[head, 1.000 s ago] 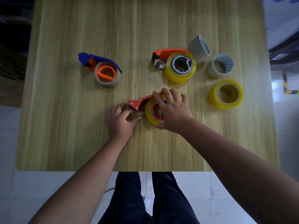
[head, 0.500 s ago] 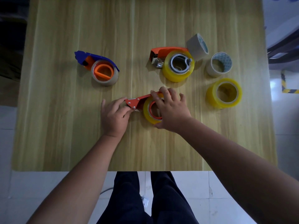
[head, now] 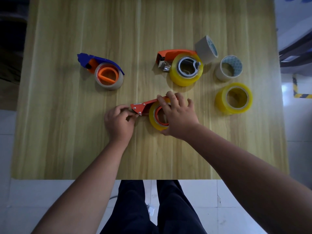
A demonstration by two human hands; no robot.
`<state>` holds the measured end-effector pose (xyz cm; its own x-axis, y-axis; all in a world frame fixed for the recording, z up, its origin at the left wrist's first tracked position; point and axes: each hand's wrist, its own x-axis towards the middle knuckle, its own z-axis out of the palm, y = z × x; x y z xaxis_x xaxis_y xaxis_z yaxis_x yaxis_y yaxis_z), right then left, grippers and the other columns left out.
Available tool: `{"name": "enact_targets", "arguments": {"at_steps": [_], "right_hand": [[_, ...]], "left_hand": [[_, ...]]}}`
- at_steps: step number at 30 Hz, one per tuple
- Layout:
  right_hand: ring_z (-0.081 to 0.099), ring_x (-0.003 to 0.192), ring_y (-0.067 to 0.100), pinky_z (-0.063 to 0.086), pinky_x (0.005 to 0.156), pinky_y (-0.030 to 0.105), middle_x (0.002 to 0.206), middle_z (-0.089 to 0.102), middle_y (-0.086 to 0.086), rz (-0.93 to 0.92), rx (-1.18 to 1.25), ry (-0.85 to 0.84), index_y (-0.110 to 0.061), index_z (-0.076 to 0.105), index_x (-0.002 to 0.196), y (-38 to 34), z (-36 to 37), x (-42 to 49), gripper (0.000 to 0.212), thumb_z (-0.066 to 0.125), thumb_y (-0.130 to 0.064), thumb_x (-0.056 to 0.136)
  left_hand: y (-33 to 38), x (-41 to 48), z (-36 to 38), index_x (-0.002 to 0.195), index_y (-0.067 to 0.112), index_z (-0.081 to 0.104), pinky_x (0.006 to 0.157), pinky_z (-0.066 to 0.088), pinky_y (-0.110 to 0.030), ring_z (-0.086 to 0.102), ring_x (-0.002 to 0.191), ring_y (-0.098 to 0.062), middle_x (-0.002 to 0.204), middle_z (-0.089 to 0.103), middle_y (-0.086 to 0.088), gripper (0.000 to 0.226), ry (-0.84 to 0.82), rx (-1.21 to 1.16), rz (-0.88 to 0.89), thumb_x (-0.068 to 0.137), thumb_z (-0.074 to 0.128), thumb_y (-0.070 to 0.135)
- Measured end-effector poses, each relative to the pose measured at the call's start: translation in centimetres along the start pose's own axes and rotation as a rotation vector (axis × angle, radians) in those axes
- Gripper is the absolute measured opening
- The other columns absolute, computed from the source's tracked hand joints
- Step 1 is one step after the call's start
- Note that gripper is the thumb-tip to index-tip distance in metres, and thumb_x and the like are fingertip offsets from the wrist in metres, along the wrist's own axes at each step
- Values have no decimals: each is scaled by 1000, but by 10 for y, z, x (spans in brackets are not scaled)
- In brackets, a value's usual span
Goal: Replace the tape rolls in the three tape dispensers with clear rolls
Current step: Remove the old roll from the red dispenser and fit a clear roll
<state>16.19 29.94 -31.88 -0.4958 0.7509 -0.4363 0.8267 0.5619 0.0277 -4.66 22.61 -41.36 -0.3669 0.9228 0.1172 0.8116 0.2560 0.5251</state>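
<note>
Pale wood-grain laminate is covering the table point(head: 67, 132), which is standing on a white tiled floor with the person's dark trousers showing below its near edge. Near the middle of it, the red metal tape dispenser with a yellowish clear roll point(head: 152, 114) is lying flat, and both hands are working on it. The left hand point(head: 119, 121) is curling its fingers closed around the dispenser's pointed cutter end, seemingly pinching it or the loose tape tail there; which of the two cannot be told. The right hand point(head: 178, 117) is spreading over the roll, fingertips on its far rim and thumb at the near edge, pressing it down, probably so the hub is staying seated while the other end is being handled.

That roll is looking glossy, translucent and amber-tinted, thick, with the red hub showing through its core. Judging by this, the dispenser already seems to be carrying its clear roll.

Farther back, the orange plastic dispenser with a metal hub point(head: 182, 65) is also wearing a yellowish clear roll. To the left, the blue and orange dispenser point(head: 103, 70) is holding an opaque beige roll, so it appears undone. At the right, a spare clear yellowish roll point(head: 233, 98) is sitting near two beige rolls, one upright point(head: 228, 68), one tilted point(head: 206, 48) and leaning on the orange dispenser.
</note>
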Motion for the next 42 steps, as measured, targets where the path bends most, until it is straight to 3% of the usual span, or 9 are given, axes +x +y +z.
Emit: {"name": "enact_targets", "arguments": {"at_steps": [5, 8, 13, 17, 23, 30, 37, 39, 42], "right_hand": [[15, 143, 37, 28, 109, 62, 158, 8, 10, -1, -9, -12, -26, -5, 155, -1, -1, 1, 131, 76, -71, 61], [16, 143, 37, 29, 109, 61, 158, 9, 10, 7, -14, -8, -26, -4, 155, -3, -1, 2, 132, 77, -70, 60], [18, 142, 37, 30, 108, 61, 157, 11, 10, 9, -16, 0, -26, -2, 156, -2, 0, 2, 133, 78, -70, 59], [18, 142, 37, 30, 108, 61, 157, 11, 10, 10, -15, 1, -25, -1, 156, -3, 1, 2, 133, 77, -71, 59], [18, 141, 37, 31, 107, 61, 156, 11, 10, 11, -8, 8, -25, -1, 155, -2, 2, 2, 133, 78, -70, 58], [18, 142, 36, 29, 109, 61, 156, 13, 9, 12, 11, 33, -26, -3, 156, -1, 3, 2, 133, 76, -72, 59], [-1, 150, 35, 23, 117, 54, 164, -3, 14, -4, 142, 78, -22, -3, 157, 4, 15, -9, 129, 74, -71, 66], [-3, 151, 34, 22, 116, 53, 164, -4, 14, 15, 151, 82, -22, -3, 157, 4, 17, -12, 128, 72, -72, 66], [-6, 151, 34, 20, 116, 54, 164, -10, 12, 57, 169, 64, -24, -9, 156, 6, 18, -13, 129, 69, -75, 66]], "left_hand": [[3, 5, -4, 69, 24, 62, 88, 48, -52, 62, 99, -14, 105, 65, 9, 19, -35, -179, -81, 70, 81, 30], [10, 9, -8, 71, 27, 55, 83, 50, -50, 63, 96, -13, 99, 62, 14, 24, -13, -285, -59, 69, 78, 22], [-4, 3, -5, 77, 26, 68, 84, 49, -52, 64, 97, -13, 102, 65, 11, 12, -60, -274, -23, 75, 78, 32], [-7, 1, -6, 87, 22, 74, 82, 50, -50, 65, 97, -16, 107, 67, 6, 22, -62, -268, 45, 82, 74, 43], [2, 5, -8, 78, 17, 73, 79, 51, -46, 65, 92, -16, 100, 68, 3, 18, -51, -179, 2, 79, 73, 35], [4, 1, -13, 80, 8, 75, 69, 51, -42, 64, 79, -17, 89, 68, -3, 26, 18, -226, 0, 82, 75, 34], [6, 10, -36, 80, 9, 67, 70, 52, -36, 61, 76, -14, 81, 67, -1, 15, -50, -277, -43, 77, 79, 18], [5, 11, -44, 87, 11, 67, 76, 54, -39, 63, 82, -13, 87, 68, 0, 11, -27, -330, -122, 79, 74, 11], [14, 20, -59, 113, 16, 63, 92, 51, -32, 61, 105, -11, 111, 66, 2, 29, -65, -367, -107, 85, 65, 10]]}}
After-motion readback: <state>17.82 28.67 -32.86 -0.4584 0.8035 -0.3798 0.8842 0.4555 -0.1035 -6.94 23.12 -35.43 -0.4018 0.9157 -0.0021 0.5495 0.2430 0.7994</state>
